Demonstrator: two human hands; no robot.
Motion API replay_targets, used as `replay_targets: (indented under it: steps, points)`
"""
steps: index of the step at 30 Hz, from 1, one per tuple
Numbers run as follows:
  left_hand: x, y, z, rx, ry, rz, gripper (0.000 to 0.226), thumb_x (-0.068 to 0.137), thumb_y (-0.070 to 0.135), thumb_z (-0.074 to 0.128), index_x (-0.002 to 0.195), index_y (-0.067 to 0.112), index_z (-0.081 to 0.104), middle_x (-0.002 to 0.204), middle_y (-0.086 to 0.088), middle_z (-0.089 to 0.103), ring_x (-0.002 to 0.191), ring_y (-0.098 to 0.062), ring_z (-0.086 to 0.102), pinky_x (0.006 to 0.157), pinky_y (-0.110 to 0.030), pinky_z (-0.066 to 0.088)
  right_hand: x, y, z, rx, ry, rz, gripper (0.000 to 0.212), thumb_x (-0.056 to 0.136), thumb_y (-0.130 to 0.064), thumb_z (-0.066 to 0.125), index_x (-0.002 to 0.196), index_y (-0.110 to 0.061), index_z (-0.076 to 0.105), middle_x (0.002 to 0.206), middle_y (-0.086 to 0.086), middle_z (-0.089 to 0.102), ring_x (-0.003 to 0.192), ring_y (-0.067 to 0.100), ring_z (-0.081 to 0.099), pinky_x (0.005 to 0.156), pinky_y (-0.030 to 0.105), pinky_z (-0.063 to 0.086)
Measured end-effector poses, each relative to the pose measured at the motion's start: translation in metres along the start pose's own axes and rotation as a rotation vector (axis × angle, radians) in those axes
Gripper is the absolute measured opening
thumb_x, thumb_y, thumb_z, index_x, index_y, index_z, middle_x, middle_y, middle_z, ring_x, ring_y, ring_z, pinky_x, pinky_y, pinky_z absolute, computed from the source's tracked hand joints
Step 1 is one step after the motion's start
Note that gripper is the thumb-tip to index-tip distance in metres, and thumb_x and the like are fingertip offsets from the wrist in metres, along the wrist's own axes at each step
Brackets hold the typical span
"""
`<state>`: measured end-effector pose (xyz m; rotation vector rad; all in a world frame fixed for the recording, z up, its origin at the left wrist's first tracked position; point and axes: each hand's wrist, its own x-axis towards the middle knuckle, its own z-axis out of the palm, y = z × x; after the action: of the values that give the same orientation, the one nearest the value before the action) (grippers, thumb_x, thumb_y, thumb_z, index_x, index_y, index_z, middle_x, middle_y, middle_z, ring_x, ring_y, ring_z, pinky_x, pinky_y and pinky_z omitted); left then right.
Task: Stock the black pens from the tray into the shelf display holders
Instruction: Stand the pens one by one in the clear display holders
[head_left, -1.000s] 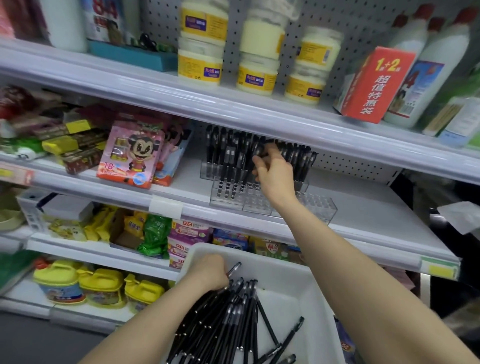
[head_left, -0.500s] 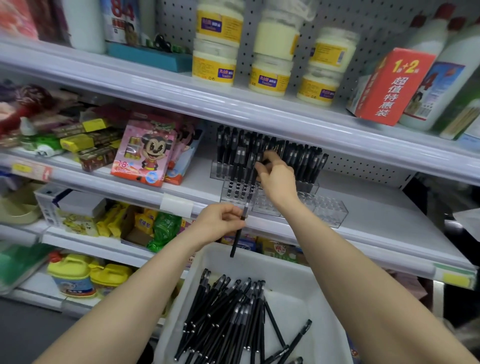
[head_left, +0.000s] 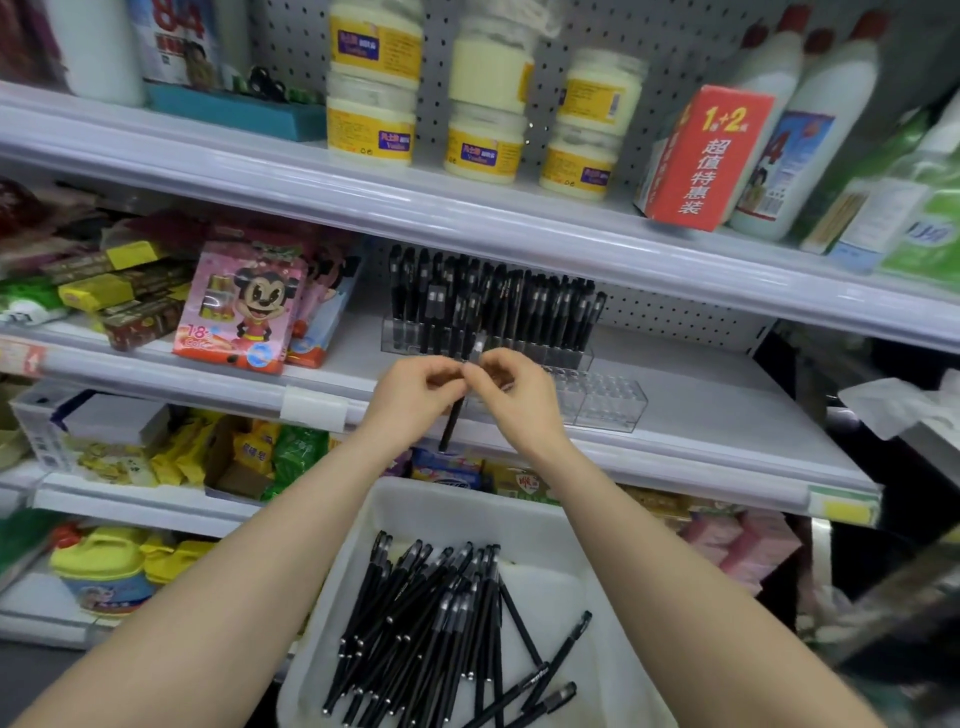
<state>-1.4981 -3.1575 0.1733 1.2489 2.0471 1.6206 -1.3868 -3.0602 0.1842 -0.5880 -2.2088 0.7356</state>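
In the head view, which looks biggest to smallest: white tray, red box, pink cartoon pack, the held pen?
1. White tray, though nearest the camera.
2. Red box and pink cartoon pack, about alike.
3. Held pen, partly hidden.

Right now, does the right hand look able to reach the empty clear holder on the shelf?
Probably yes. The right hand sits just beside the clear holder, with nothing between them; its fingers only share a black pen with the left hand.
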Motion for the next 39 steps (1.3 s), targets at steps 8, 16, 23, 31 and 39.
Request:
replay_targets:
  steps: [8,16,23,31,39]
  points:
    - [-0.027,-0.025,0.017,0.158,-0.127,-0.032,0.007,0.088,0.027,0.07,0.094,0.03,0.072,0.092,0.016,0.07,0.088,-0.001,0.064,0.087,-0.025,0.052,0.013,0.006,-0.034,0.099,0.141,0.155,0.017,0.1,-0.034,0.051,0.105,-0.021,0.059,0.088,-0.002,0.067,0.08,0.014,0.066,0.073,0.037,0.057]
    - [-0.068,-0.096,0.046,0.507,-0.393,-0.154,0.017,0.085,0.029,0.073,0.101,0.028,0.072,0.1,0.013,0.07,0.091,-0.004,0.062,0.086,-0.019,0.049,0.035,-0.003,-0.035,0.18,0.283,0.132,0.02,0.103,-0.025,0.047,0.118,-0.016,0.055,0.081,-0.001,0.068,0.064,0.004,0.065,0.063,0.016,0.052]
    - [-0.07,-0.106,0.046,0.529,-0.501,-0.164,0.021,0.081,0.034,0.077,0.1,0.024,0.075,0.094,0.01,0.072,0.085,-0.002,0.064,0.085,-0.024,0.054,0.05,0.005,-0.012,-0.025,0.139,0.114,0.028,0.102,-0.026,0.048,0.125,-0.012,0.058,0.095,0.007,0.071,0.082,0.021,0.067,0.073,0.032,0.052]
    - [-0.078,-0.121,0.049,0.545,-0.606,-0.198,0.034,0.078,0.039,0.079,0.108,0.025,0.073,0.094,0.011,0.067,0.089,-0.005,0.063,0.084,-0.023,0.051,0.059,0.003,0.003,-0.157,0.069,0.115,0.03,0.102,-0.027,0.045,0.129,-0.015,0.054,0.096,0.017,0.069,0.083,0.035,0.065,0.07,0.039,0.049]
    - [-0.078,-0.124,0.05,0.537,-0.614,-0.211,0.021,0.081,0.037,0.076,0.099,0.025,0.075,0.097,0.012,0.07,0.089,-0.004,0.063,0.089,-0.028,0.053,0.057,0.01,0.009,-0.179,-0.004,0.152,0.031,0.103,-0.025,0.044,0.13,-0.013,0.053,0.097,0.019,0.067,0.081,0.034,0.063,0.065,0.033,0.044]
